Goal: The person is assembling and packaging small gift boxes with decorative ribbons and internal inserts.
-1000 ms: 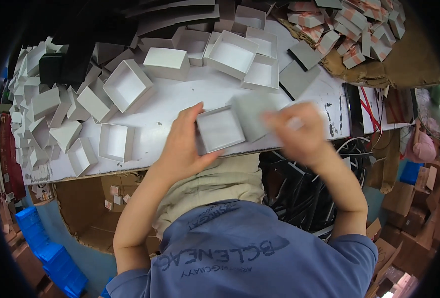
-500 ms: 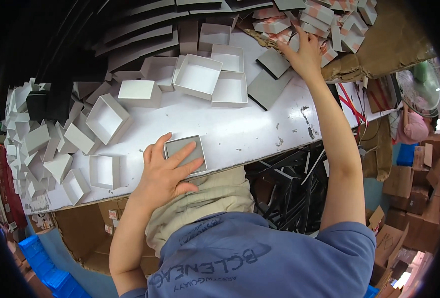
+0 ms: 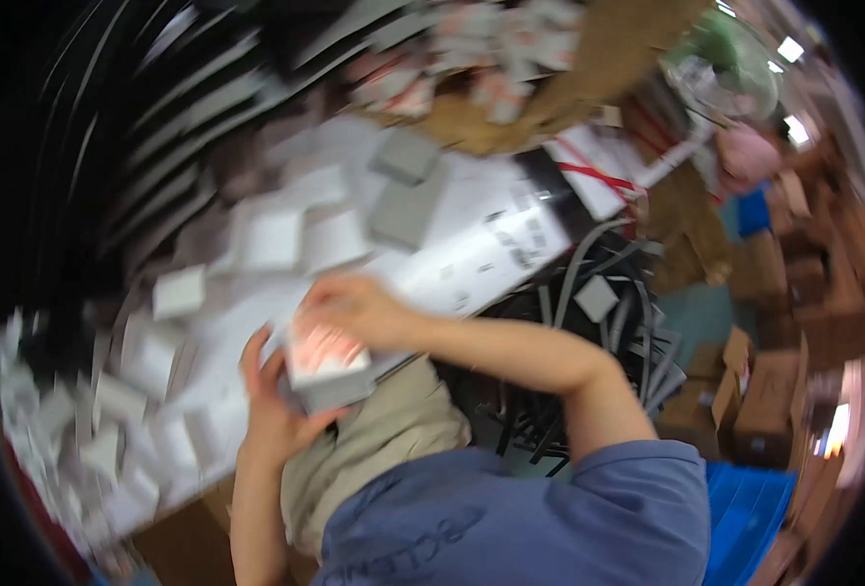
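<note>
At the table's near edge, my left hand [image 3: 274, 405] curves its thumb and fingers round a small grey-white box [image 3: 337, 393]. My right hand [image 3: 359, 308] grips a small white box piece with a pink-orange pattern [image 3: 323, 350] from above. That piece sits over the grey-white box, touching or nearly so; blur hides whether it is inside or on top. Beyond my hands lie open white box trays [image 3: 268, 237] and two flat grey pieces, a smaller grey pad [image 3: 405, 156] partly over a larger grey board [image 3: 405, 210].
White box parts [image 3: 110, 439] are heaped at the left. Dark stacked sheets [image 3: 198, 98] fill the far left. Pink-and-white pieces [image 3: 501, 49] lie by brown cardboard [image 3: 589, 73]. Below the table's right side are black strips [image 3: 608, 322]; cartons [image 3: 764, 410] and a blue crate [image 3: 755, 518] stand right.
My right hand has come back from the far pile with a pink-patterned white piece, down to my left hand. My left hand now grips the box's side. The whole view has turned and blurred.
</note>
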The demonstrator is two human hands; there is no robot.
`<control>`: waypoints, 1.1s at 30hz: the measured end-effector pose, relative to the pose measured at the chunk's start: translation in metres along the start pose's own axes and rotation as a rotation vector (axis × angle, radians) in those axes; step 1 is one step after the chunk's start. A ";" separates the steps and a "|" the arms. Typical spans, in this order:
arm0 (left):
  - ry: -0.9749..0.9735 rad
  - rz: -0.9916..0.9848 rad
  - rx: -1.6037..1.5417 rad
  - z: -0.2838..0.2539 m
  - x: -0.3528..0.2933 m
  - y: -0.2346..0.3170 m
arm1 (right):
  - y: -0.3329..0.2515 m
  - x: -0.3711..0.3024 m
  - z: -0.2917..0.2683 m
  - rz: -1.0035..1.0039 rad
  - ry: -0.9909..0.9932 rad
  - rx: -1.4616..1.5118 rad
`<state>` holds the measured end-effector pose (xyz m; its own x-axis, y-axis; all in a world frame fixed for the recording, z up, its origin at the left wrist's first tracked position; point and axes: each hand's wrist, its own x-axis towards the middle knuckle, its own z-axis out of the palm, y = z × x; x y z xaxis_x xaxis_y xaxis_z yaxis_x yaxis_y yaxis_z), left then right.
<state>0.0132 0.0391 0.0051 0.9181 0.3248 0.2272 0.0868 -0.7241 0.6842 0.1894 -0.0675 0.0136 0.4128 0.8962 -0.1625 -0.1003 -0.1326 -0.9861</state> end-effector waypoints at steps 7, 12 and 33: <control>-0.052 0.123 0.007 0.003 -0.007 -0.001 | -0.004 -0.024 0.022 -0.323 -0.088 -0.763; -0.114 0.038 0.049 0.004 -0.005 0.013 | 0.003 -0.038 0.009 -0.648 -0.137 -0.831; 0.168 -0.937 0.247 -0.106 -0.221 0.019 | -0.043 0.014 -0.085 -0.521 0.473 -0.983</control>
<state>-0.2288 0.0179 0.0410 0.3711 0.9009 -0.2252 0.8480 -0.2299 0.4775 0.2767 -0.0855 0.0505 0.5098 0.7217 0.4682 0.8230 -0.2507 -0.5096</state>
